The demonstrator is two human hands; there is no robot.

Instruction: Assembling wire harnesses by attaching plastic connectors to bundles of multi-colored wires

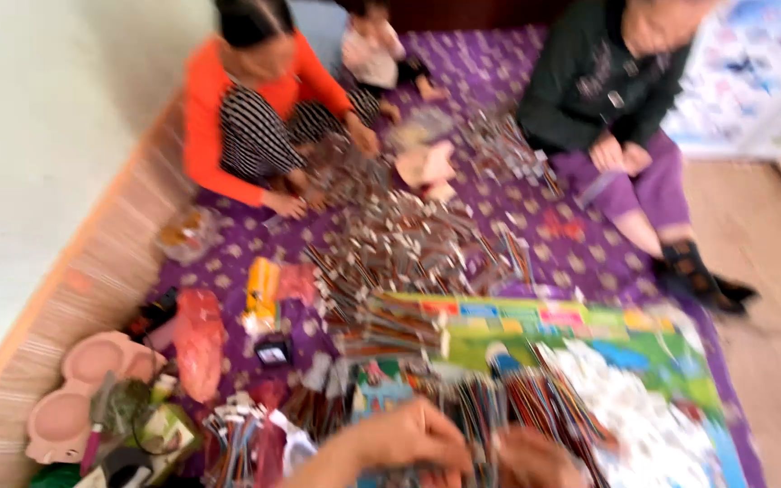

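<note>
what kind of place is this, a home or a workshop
Probably a room in a home used for piecework on the floor. A purple patterned cloth covers the floor, heaps of thin sticks lie across it, and two other people sit on it sorting them.

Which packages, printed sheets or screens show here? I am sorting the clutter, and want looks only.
Yellow oblong packet: left of the stick pile, on the purple patterned cloth.
Small dark square box: just below the packet.
Multicoloured printed sheet: flat, front right, above both hands.
Screens: none.
</note>
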